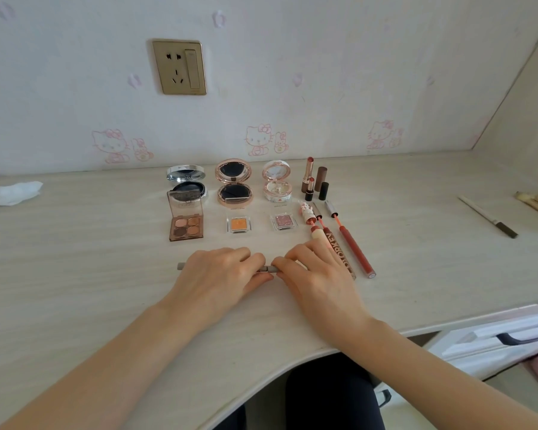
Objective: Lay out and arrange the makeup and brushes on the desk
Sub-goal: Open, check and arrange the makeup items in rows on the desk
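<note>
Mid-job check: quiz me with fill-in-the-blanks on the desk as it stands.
The left hand and right hand grip one pencil, coloured ___.
The four-pan palette sits at the ___ end of its row.
The single eyeshadow before the rose-gold compact is ___.
Missing: grey; left; orange.

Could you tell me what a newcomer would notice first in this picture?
At the centre of the desk, the left hand and right hand grip a grey pencil between them. Behind, three open compacts stand in a row near the wall, below a gold socket.
</note>
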Demonstrator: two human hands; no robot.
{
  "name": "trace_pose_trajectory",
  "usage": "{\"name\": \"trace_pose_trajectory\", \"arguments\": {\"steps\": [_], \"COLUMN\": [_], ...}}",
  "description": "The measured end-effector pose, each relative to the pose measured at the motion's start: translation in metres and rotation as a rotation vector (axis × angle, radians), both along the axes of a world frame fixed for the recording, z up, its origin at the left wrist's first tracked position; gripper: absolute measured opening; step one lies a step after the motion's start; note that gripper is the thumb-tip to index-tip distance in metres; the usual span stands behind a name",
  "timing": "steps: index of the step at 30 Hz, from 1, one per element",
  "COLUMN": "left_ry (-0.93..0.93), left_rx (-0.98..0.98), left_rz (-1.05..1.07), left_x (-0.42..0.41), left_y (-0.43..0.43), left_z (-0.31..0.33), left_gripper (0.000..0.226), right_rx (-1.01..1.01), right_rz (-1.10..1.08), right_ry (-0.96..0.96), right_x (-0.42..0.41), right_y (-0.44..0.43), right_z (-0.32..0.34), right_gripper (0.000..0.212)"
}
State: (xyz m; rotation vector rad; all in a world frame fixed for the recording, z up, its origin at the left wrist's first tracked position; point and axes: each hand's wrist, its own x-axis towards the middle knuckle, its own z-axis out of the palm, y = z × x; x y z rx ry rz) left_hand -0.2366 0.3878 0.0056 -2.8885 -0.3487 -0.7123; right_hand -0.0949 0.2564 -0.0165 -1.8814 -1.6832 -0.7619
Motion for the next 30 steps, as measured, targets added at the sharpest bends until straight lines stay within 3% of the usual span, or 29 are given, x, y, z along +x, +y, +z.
{"name": "trace_pose_trajectory", "arguments": {"steps": [12,20,26,30], "left_ry": [-0.048,-0.088,-0.262,-0.285], "left_rx": [-0.123,-0.146,-0.478,-0.425], "left_rz": [0.003,0.005,0.087,0.068], "left_x": [-0.007,-0.006,-0.002,0.003], "left_y": [0.001,0.007,-0.006,-0.017], "left_z": [0.005,0.004,0.015,0.023], "left_gripper": [0.029,0.040,0.027,0.012], "right_rx": [0.026,0.094,0.043,0.053], "right_rz": [-0.072,-0.126,-0.115,-0.093], "right_ry": [0.203,0.249,0.316,0.287], "right_x": [0.000,0.001,0.004,0.013], "right_y": [-0.006,-0.008,-0.019,-0.025], "right_z": [0.004,0.005,0.014,0.017], "right_gripper": [0.022,0.015,0.029,0.028]}}
